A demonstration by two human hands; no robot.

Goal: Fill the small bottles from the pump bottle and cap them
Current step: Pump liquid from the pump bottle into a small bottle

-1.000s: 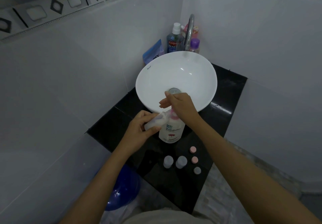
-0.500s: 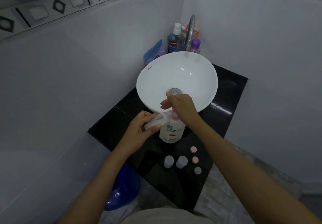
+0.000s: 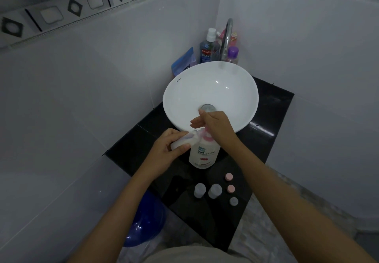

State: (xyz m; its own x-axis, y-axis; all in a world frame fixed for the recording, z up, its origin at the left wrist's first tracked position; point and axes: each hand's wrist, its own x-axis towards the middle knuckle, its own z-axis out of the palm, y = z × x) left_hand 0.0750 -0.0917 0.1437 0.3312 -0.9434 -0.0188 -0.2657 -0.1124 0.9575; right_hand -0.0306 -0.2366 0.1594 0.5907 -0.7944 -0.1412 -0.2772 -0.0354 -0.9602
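Little has shifted: your left hand [image 3: 164, 152] stays clamped on 1 small bottle [image 3: 182, 140], your right hand [image 3: 215, 127] keeps pressing the pump bottle [image 3: 204, 156]; filling continues.

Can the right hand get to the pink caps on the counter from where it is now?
Probably yes: the right hand rests on the pump bottle, and the pink caps lie loose on the counter nearer the person, nothing between.

A white Shokubutsu pump bottle [image 3: 204, 155] with a pink pump stands upright on the black counter, and 1 small clear bottle [image 3: 184, 140] is tilted with its mouth at the nozzle. 2 more small bottles [image 3: 200, 190] [image 3: 215, 191] stand upright nearby, uncapped, beside 2 pink caps [image 3: 228, 177] [image 3: 231, 188] and 1 grey cap [image 3: 233, 201].
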